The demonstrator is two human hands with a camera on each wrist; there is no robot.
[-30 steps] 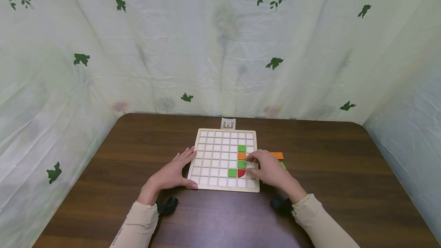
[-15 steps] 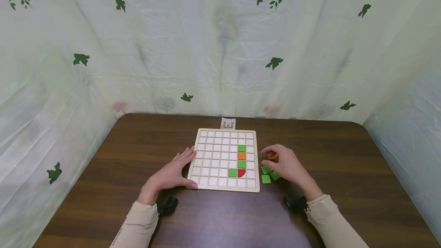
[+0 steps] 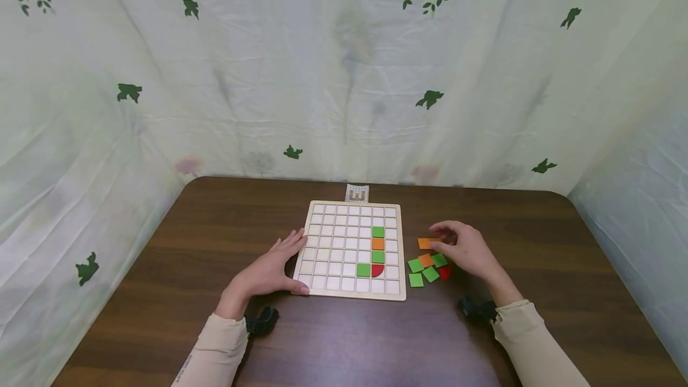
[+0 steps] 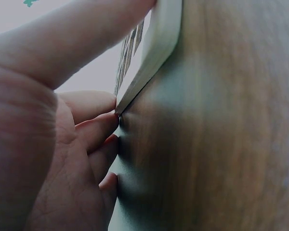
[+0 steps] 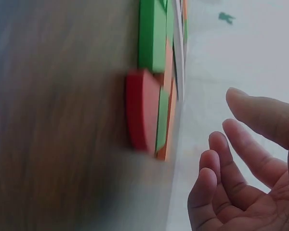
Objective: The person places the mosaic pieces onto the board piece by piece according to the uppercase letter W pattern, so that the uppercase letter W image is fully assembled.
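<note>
A white gridded board with a pale wooden rim lies mid-table. My left hand rests at its left side, the thumb on the front corner and the fingers along the edge. Set in the right part of the grid are several coloured blocks, green, orange and a red quarter-round block. Right of the board, my right hand hovers with loosely bent fingers around nothing, by a long orange block. Loose green square blocks lie below it, along with another red block, seen close in the right wrist view.
A small printed card sticks out behind the board's far edge. The brown wooden table meets a pale leaf-patterned curtain at its back. A black band is on the left wrist.
My right hand has moved rightward from over the board to above the loose blocks, bringing them into sight. The left hand and the blocks on the grid stay where they were.
</note>
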